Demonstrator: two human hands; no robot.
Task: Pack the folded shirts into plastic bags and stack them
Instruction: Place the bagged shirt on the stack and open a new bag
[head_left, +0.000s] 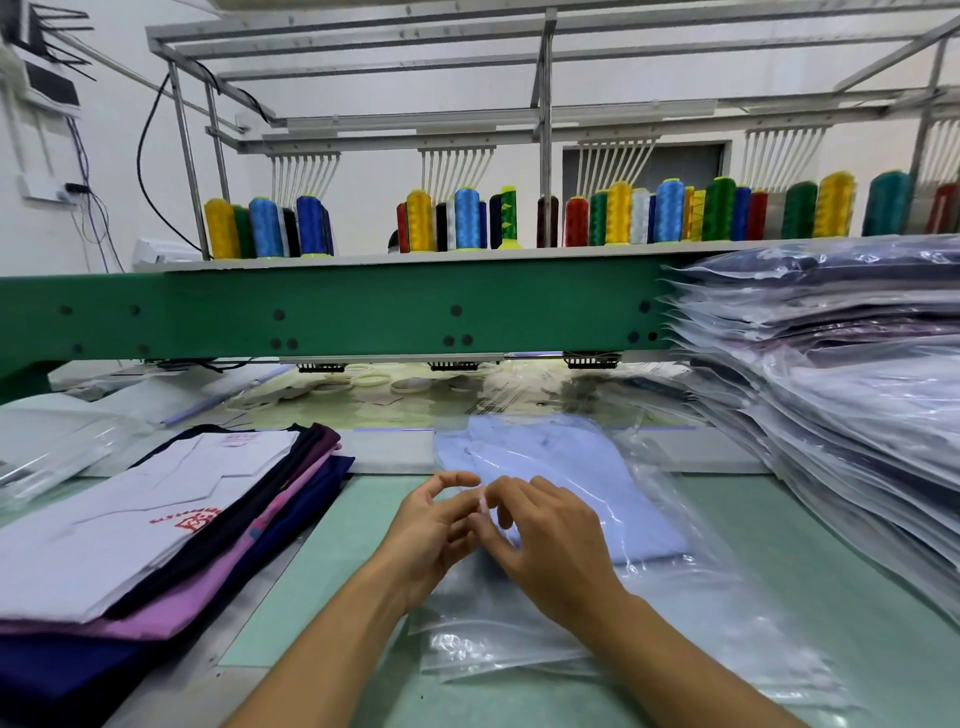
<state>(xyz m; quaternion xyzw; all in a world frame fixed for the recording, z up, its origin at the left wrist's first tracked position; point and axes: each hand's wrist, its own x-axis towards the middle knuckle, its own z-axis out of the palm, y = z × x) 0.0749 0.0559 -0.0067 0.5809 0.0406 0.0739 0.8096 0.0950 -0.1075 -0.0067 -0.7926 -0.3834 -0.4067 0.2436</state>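
Found red print (187, 522) on the white top shirt (119, 540), in front of the left part of the green beam (363, 312); too blurred to read. Saw the light-blue shirt (571, 467) in its clear plastic bag (519, 639), flat on the surface (753, 519) before the beam's middle, long axis and collar pointing at the beam. Pinched a whitish strip (483, 505) with fingers of the right hand (550, 545); curled fingers of the left hand (431, 535) beside it, grip unclear.

Only the person's arms show. The left forearm (322, 639) comes in from 7 o'clock and the right forearm (691, 660) from 5 o'clock, both uncovered. The left hand (431, 530) and right hand (550, 545) are bare, with slender fingers (519, 486).
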